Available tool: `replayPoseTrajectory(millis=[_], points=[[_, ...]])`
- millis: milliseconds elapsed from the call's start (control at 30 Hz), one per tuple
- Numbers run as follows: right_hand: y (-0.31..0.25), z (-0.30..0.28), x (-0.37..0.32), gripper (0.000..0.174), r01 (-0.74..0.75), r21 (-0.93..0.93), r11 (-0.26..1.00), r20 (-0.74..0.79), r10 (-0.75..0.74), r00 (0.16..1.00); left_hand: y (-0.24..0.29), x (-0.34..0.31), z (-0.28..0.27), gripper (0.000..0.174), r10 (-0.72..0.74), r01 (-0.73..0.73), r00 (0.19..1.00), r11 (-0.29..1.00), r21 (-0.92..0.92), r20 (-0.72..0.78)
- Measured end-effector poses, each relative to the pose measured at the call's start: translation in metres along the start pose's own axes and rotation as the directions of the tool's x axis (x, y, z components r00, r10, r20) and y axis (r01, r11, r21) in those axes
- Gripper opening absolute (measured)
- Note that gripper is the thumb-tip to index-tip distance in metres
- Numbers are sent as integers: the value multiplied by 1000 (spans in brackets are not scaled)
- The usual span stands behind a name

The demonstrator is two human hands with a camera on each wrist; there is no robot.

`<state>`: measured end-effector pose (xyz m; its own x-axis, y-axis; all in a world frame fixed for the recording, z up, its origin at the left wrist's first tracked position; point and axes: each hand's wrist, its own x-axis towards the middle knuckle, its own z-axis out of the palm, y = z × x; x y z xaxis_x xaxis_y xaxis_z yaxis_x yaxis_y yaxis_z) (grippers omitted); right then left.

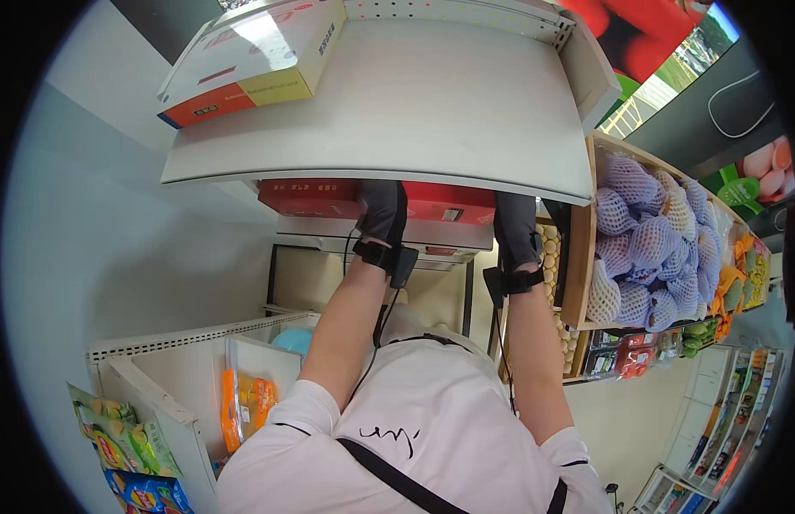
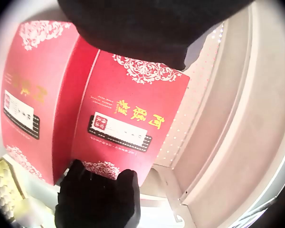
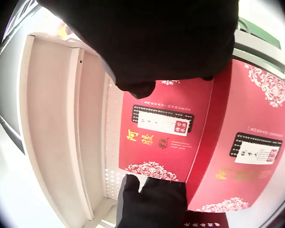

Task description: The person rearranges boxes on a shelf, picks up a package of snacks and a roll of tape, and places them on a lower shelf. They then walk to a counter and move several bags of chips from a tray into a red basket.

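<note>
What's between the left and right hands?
Red printed packaging lies between the left hand and the right hand; head and both wrist views show it.

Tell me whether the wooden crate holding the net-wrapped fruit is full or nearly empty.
Full: in the head view, net-wrapped fruit lies heaped across the crate, hiding its bottom.

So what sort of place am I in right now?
Most likely a small grocery or convenience shop: there's a crate of what looks like fruit in foam nets, hanging snack bags, and boxed goods on a display shelf.
</note>
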<state>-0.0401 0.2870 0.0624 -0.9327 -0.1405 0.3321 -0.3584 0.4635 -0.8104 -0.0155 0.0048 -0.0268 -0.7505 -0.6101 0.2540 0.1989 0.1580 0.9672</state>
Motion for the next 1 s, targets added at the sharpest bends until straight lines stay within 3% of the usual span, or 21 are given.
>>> replayPoseTrajectory(millis=[67, 167, 200, 300, 433, 533, 600, 733, 833, 933, 1000], points=[[6, 4, -2, 38, 13, -48, 999, -5, -13, 1000, -15, -2, 0, 32, 8, -10, 999, 998, 56, 39], [33, 4, 0, 43, 120, -373, 920, 109, -85, 990, -35, -1, -5, 35, 19, -32, 995, 989, 143, 93], [31, 4, 0, 43, 125, -369, 921, 111, -90, 990, -42, -2, -8, 35, 21, -40, 994, 984, 174, 109], [26, 1, 6, 34, -189, -68, 980, 97, 196, 976, -64, 4, -9, 37, 35, -67, 990, 970, 236, 139], [49, 7, 7, 35, -44, -102, 994, 70, 51, 996, -75, 10, -2, 36, 78, -92, 996, 912, 399, 50], [37, -10, 7, 36, -83, -142, 986, 170, 107, 980, -39, 10, -17, 36, 21, -121, 963, 925, 361, 267], [32, -14, 6, 37, -103, -164, 981, 217, 137, 967, -16, 6, -20, 36, -5, -79, 963, 950, 302, 268], [43, -10, 2, 36, 62, -225, 972, 190, -19, 982, -7, 5, -21, 38, -56, 10, 960, 986, 165, 275], [25, -4, -1, 32, 11, -163, 987, 50, -3, 999, -9, 7, -25, 41, -64, 26, 958, 991, 135, 280], [8, -2, -2, 28, -22, -57, 998, 27, 24, 999, 8, 8, -30, 46, -59, -136, 924, 873, 469, 377], [15, -3, -5, 26, -47, -5, 999, 8, 47, 999, 16, 5, -31, 48, -77, -130, 920, 865, 484, 384]])
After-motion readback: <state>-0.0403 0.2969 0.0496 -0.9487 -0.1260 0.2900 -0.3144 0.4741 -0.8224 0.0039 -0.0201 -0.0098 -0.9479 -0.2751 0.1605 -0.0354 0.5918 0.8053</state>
